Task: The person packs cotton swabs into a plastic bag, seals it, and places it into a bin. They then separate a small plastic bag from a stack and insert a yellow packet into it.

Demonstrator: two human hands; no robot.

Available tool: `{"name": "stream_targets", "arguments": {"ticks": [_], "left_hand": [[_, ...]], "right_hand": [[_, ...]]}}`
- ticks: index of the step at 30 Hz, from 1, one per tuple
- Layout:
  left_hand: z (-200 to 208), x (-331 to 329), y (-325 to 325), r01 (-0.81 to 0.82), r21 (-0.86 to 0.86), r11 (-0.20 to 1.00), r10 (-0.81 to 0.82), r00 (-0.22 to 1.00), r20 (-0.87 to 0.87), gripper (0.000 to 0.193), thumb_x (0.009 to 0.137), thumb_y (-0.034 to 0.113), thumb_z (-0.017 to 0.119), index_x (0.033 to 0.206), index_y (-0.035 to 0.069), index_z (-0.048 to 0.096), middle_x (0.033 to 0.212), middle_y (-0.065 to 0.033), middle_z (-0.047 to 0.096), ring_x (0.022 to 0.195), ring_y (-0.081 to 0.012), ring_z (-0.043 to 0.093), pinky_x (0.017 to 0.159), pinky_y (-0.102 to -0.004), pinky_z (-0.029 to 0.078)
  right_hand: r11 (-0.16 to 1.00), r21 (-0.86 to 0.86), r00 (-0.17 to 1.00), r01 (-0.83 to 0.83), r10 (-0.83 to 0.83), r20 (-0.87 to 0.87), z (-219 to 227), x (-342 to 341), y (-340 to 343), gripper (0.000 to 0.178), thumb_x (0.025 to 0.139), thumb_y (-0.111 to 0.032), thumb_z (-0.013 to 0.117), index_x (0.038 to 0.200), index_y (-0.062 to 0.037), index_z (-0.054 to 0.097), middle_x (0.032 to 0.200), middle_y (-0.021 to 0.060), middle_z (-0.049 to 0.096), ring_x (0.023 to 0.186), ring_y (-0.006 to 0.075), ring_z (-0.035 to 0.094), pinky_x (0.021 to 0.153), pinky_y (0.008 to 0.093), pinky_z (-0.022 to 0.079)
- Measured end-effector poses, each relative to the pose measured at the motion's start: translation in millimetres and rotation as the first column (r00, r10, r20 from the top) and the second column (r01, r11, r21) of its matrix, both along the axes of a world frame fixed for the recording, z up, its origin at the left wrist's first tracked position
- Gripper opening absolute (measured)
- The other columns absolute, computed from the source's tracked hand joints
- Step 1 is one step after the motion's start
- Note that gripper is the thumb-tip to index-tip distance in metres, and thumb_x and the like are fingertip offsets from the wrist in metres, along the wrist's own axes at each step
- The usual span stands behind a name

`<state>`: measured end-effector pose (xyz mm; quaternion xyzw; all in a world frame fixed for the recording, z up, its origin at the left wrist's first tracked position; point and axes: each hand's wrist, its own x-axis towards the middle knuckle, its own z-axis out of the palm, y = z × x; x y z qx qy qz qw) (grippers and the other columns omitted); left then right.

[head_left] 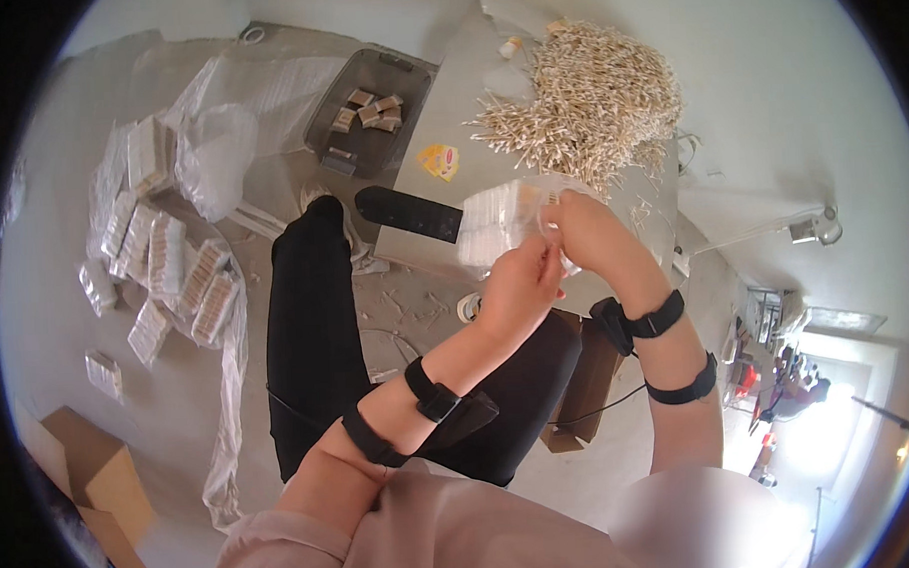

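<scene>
a plastic bag [495, 226] is being gripped at its right end by the closed fingers of the left hand [526, 277] and right hand [585, 229], at the near edge of the table [466, 95].

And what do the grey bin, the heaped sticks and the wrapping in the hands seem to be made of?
Bin: probably hard plastic, from its smooth moulded rim.
Sticks: perhaps wood, matt and tan; too small to be sure.
Wrapping: likely thin plastic film, clear, glossy and wrinkled.
</scene>
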<state>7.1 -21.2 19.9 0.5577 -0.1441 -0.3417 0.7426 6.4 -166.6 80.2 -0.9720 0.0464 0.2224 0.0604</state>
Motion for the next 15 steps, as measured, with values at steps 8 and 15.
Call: {"name": "stream_targets", "arguments": {"ticks": [8,15], "left_hand": [[5.3,3.7,7.1,0.029,-0.037,0.999,-0.031,0.998,-0.047,0.019,0.096,0.014,0.051,0.088,-0.002,0.056,0.070,-0.0100,0.063,0.058,-0.0142,0.063,0.053,-0.0278,0.052],[-3.6,0.0,3.9,0.001,-0.105,0.994,-0.008,0.997,-0.071,0.019,0.096,0.015,0.051,0.087,-0.002,0.054,0.068,-0.0090,0.062,0.060,-0.0136,0.063,0.055,-0.0272,0.052]], "right_hand": [[0.985,0.127,0.987,0.120,-0.104,-0.123,-1.0,5.3,6.1,0.010,0.075,-0.006,0.059,0.074,0.0034,0.058,0.073,0.0214,0.058,0.068,0.0317,0.057,0.064,0.0397,0.046],[0.958,0.285,0.959,0.044,0.039,-0.279,-7.2,23.6,5.8,0.011,0.070,-0.004,0.062,0.080,0.0008,0.061,0.073,0.0169,0.060,0.065,0.0262,0.054,0.062,0.0362,0.046]]}}
